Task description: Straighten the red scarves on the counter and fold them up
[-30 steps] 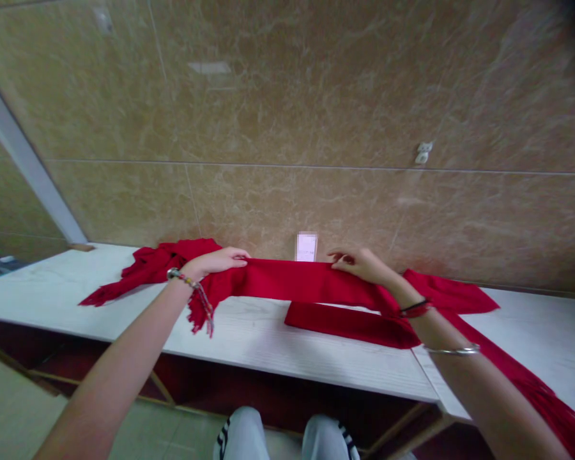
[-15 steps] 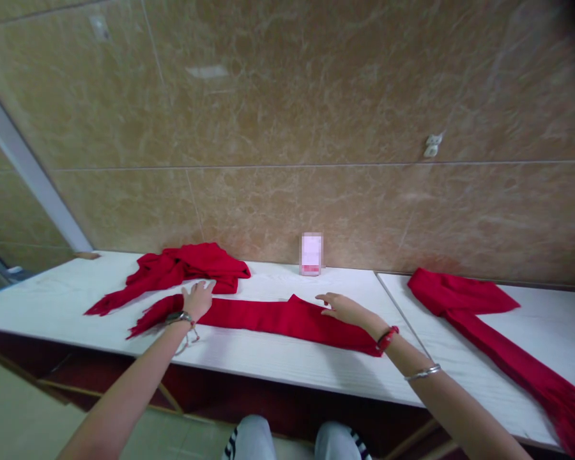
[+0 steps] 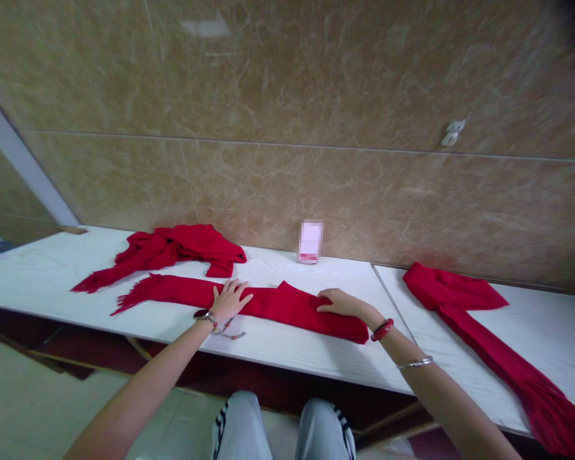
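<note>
Red scarf (image 3: 268, 301), stretched in a flat strip along the white counter (image 3: 33, 268) — fringe (image 3: 133, 296) to the left.
The left hand (image 3: 229, 300) rests on it, fingers spread; the right hand (image 3: 341, 302) curls at its right half, grip unclear. Straightening looks mostly done, though one corner (image 3: 283, 287) juts from the far edge. Farther out — a rumpled red heap (image 3: 184, 246) and a bent red length (image 3: 453, 287).

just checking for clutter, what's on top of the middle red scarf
The left hand lies spread on the middle red scarf, and the right hand curves over its right part. The scarf's surface directly beneath the hands is covered, so any creases there cannot be seen.
</note>
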The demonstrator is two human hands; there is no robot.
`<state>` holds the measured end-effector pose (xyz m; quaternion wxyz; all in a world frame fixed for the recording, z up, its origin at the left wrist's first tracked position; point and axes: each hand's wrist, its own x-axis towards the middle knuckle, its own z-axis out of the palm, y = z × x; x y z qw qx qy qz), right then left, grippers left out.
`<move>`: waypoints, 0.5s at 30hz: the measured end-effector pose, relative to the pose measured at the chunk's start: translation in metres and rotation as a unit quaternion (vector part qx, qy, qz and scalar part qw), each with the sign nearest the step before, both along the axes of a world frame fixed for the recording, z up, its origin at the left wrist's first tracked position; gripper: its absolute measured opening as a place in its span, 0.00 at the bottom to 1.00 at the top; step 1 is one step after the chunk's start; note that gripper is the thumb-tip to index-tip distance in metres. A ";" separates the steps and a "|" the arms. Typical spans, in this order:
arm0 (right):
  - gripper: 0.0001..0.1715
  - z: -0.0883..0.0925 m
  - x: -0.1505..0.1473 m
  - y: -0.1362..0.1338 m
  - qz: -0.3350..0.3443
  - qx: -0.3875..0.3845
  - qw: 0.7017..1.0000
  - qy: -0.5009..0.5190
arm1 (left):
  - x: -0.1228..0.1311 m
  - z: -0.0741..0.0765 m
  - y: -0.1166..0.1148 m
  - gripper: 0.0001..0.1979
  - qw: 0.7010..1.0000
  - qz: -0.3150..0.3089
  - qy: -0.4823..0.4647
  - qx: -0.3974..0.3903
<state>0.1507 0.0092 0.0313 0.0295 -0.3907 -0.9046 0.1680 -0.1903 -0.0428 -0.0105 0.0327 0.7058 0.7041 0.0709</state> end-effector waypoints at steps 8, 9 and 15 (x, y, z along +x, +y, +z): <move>0.23 0.022 0.062 0.004 0.009 -0.100 0.995 0.023 | 0.004 0.004 0.000 0.24 1.000 0.008 0.016 -0.010; 0.24 0.028 0.072 0.003 0.006 -0.109 0.992 0.062 | 0.005 0.005 0.000 0.25 1.000 0.008 0.018 -0.010; 0.29 0.090 0.109 0.000 -0.070 -0.005 0.976 0.205 | 0.016 0.000 0.003 0.26 1.000 0.005 0.026 -0.003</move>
